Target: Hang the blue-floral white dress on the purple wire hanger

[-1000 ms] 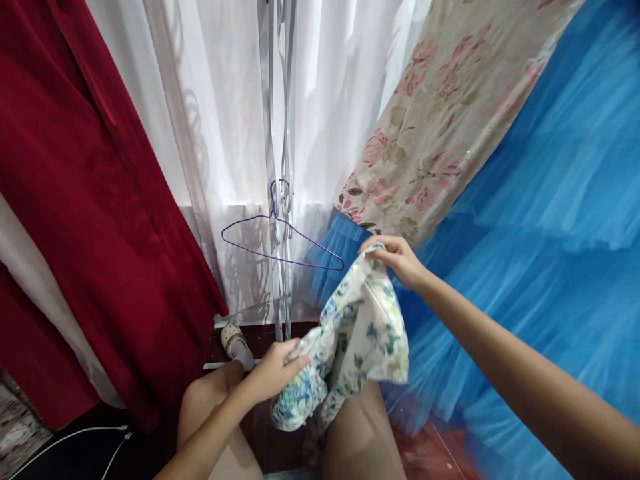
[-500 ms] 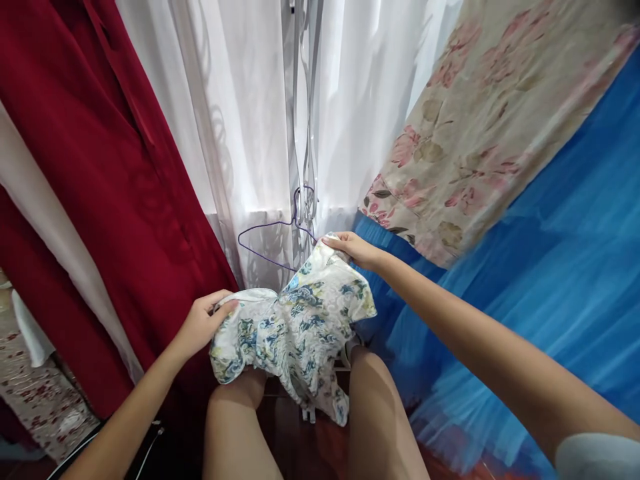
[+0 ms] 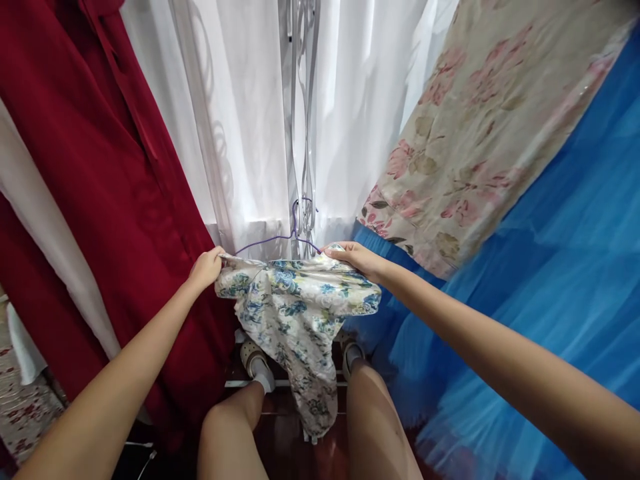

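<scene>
Left hand [image 3: 206, 268] grip pinching floral garment [image 3: 295, 300] at its top-left corner, right hand [image 3: 354, 257] grip pinching top-right, garment hanging spread between them, right in front of purple hanger [image 3: 264, 242] on metal post [image 3: 301, 120].

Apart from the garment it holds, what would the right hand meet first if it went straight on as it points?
The right hand would probably meet the purple hanger, seen just beyond its fingers; depth there is unclear.

2 hands [image 3: 206, 268], 1 held garment [image 3: 295, 303], 1 hanger [image 3: 294, 228], 2 clogs [image 3: 250, 358]
</scene>
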The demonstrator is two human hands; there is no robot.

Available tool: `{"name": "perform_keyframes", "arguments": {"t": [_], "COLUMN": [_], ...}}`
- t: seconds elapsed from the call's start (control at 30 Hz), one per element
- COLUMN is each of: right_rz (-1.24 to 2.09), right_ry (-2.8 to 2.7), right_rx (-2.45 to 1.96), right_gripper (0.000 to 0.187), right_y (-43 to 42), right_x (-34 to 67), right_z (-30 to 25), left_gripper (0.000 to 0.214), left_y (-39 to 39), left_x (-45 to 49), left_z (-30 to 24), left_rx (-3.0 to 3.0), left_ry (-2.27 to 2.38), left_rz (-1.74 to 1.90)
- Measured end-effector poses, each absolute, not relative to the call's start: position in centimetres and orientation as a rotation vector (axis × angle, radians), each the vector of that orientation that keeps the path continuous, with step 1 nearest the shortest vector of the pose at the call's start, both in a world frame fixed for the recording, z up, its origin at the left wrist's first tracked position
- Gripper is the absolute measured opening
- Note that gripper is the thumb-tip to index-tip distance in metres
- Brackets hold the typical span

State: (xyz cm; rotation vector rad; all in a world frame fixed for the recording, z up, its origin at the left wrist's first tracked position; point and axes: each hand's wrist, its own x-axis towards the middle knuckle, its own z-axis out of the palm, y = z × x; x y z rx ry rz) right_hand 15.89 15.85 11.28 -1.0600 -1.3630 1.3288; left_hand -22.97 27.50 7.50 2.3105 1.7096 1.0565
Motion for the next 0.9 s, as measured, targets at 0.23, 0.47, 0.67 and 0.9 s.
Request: {"name": "perform_keyframes", "arguments": {"t": [0.23, 0.47, 0.67, 0.9], "right_rz": [1.616, 1.459, 1.107, 0.737], "right_ry": [-1.351, -1.205, -1.347, -1.12], "right_rx": [-1.111, -1.236, -1.102, -1.052], "right_gripper": [0.023, 0.031, 0.036, 0.034], "right_y": [15.8, 14.6, 7.8, 9.8], "right_x": [17.5, 19.5, 22.4, 19.8], "right_z": [11.5, 7.5, 6.2, 11.7], "left_gripper": [0.039, 0.031, 0.04, 0.041], "left_y": [30.0, 27.1, 21.0, 18.8], "left_x": [-15.9, -17.8, -20.4, -19.5], "left_z": [11.2, 9.2, 8.2, 9.9], "left_rx": [2.122, 2.035, 2.354, 2.521], "left_ry": [1.274, 1.189, 1.215, 1.522], "left_rz": [1.163, 1.244, 1.195, 1.314]}}
